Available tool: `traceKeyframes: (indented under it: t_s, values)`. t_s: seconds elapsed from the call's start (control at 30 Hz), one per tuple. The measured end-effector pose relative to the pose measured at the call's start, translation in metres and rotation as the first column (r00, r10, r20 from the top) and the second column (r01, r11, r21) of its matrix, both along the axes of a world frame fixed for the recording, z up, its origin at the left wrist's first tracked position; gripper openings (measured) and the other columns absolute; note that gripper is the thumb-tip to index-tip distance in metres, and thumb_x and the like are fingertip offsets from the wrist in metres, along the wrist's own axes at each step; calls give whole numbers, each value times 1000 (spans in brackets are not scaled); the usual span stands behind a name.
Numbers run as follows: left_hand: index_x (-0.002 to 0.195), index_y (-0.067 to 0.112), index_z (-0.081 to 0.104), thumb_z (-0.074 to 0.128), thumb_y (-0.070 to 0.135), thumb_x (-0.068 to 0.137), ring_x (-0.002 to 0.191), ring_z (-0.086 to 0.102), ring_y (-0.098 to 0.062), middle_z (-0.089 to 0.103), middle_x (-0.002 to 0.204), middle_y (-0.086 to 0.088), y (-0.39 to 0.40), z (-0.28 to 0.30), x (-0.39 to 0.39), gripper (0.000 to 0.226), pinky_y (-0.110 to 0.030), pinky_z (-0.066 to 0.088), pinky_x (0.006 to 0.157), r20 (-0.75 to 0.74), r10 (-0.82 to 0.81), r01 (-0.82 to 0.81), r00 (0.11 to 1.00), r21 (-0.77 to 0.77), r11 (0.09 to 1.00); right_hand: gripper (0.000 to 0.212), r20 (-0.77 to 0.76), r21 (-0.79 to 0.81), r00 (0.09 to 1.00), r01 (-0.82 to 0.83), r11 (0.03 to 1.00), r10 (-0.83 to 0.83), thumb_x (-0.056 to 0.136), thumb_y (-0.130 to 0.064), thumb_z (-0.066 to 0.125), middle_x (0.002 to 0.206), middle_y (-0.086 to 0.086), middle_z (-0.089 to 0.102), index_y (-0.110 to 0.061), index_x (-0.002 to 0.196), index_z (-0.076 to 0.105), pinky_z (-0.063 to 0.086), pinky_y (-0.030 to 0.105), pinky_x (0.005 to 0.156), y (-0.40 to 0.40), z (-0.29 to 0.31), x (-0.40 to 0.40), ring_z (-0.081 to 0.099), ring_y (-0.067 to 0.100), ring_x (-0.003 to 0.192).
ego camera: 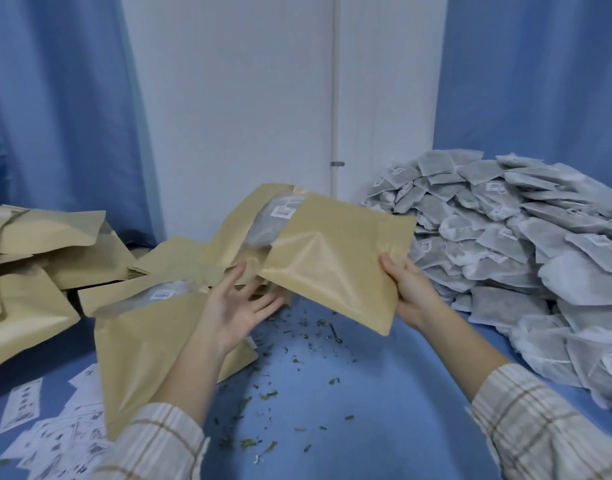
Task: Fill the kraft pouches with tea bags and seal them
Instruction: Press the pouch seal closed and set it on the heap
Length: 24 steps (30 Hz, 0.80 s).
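My right hand (pixel 410 289) grips the right edge of a flat kraft pouch (pixel 335 258), held up above the blue table. My left hand (pixel 242 303) is spread open just left of the pouch's lower corner, palm up, holding nothing. Behind the held pouch another kraft pouch (pixel 256 223) leans with a tea bag showing through its window. A further pouch (pixel 148 344) lies under my left forearm. A big heap of grey tea bags (pixel 505 244) fills the right side.
Kraft pouches (pixel 38 258) are piled at the left. White printed labels (pixel 55 434) are scattered at the bottom left. Loose tea crumbs (pixel 297 344) dot the blue table surface (pixel 349 410). Blue curtains and a white wall stand behind.
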<state>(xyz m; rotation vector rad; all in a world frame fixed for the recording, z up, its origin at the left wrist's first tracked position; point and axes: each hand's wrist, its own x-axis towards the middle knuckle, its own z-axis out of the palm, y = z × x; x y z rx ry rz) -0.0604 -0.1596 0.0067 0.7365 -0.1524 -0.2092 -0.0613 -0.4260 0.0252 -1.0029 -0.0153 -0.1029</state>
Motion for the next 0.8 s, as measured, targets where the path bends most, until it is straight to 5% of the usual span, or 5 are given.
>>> traceKeyframes:
  t_s: [0.13, 0.27, 0.5, 0.63, 0.8]
  values:
    - [147, 36, 25, 64, 18, 77, 106, 63, -30, 56, 132, -8, -1, -2, -3, 82, -47, 53, 84, 46, 170, -163, 984, -117, 980, 31, -11, 60, 986, -164, 985, 165, 97, -5, 42, 106, 8, 68, -10, 127, 49, 59, 32, 63, 40, -19, -1, 70, 19, 81]
    - [128, 18, 53, 63, 22, 77, 93, 67, -18, 65, 112, -3, 32, -5, -7, 53, -34, 55, 77, 34, 236, -231, 971, -111, 967, 37, 7, 84, 968, -249, 965, 249, 97, -1, 41, 120, 12, 62, -11, 133, 44, 58, 37, 77, 83, -31, 6, 65, 24, 97]
    - [128, 13, 53, 52, 53, 84, 128, 48, -28, 52, 137, -6, 118, 30, 5, 60, -41, 34, 109, 65, 403, -370, 913, -285, 884, 41, 106, 248, 895, -446, 860, 434, 97, -16, 46, 105, 6, 64, -17, 138, 38, 56, 38, 70, 284, 42, 61, 66, 19, 86]
    - [130, 14, 48, 29, 66, 92, 104, 57, -39, 55, 127, -11, 170, 24, 27, 68, -54, 44, 87, -98, 463, -471, 881, -76, 879, 100, -140, -389, 775, -616, 685, 617, 62, -87, 45, 127, 8, 53, -21, 137, 35, 45, 38, 92, 394, 82, 71, 55, 28, 112]
    - [140, 9, 39, 38, 37, 100, 120, 53, -33, 49, 138, -13, 182, -14, 33, 49, -46, 41, 102, -139, 560, -531, 817, 196, 824, 53, 22, -929, 885, -153, 336, 466, 86, -54, 51, 128, 10, 53, -19, 127, 50, 40, 37, 96, 391, -5, 104, 50, 30, 119]
